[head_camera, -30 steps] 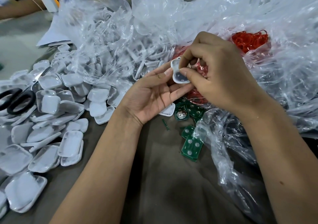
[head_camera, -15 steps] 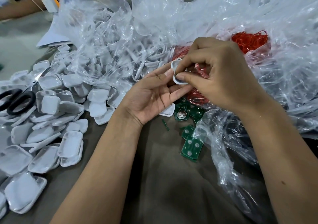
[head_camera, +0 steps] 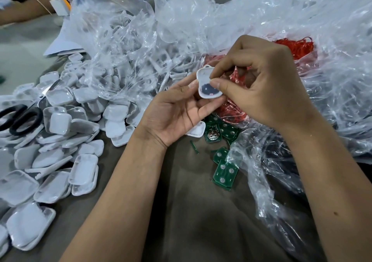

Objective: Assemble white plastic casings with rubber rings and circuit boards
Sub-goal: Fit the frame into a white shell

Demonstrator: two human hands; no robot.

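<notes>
A small white casing (head_camera: 205, 81) with a dark insert showing inside sits between both hands above the table's middle. My left hand (head_camera: 177, 111) lies palm up with its fingers supporting the casing from below and the left. My right hand (head_camera: 259, 80) pinches the casing's right edge between thumb and forefinger. Red rubber rings (head_camera: 298, 45) lie in a clear bag behind my right hand, and more red rings (head_camera: 231, 112) lie below it. Green circuit boards (head_camera: 225, 173) lie on the brown table under the hands.
A heap of white casing halves (head_camera: 58, 139) covers the left of the table, with black-handled scissors (head_camera: 20, 119) on it. Crumpled clear plastic bags (head_camera: 221, 16) fill the back and right. Another person's arm (head_camera: 18, 10) rests at the far left corner.
The casing has turned in my fingers, so its open side with the dark insert faces up. My right thumb and forefinger have shifted along its edge. My left hand has stayed put.
</notes>
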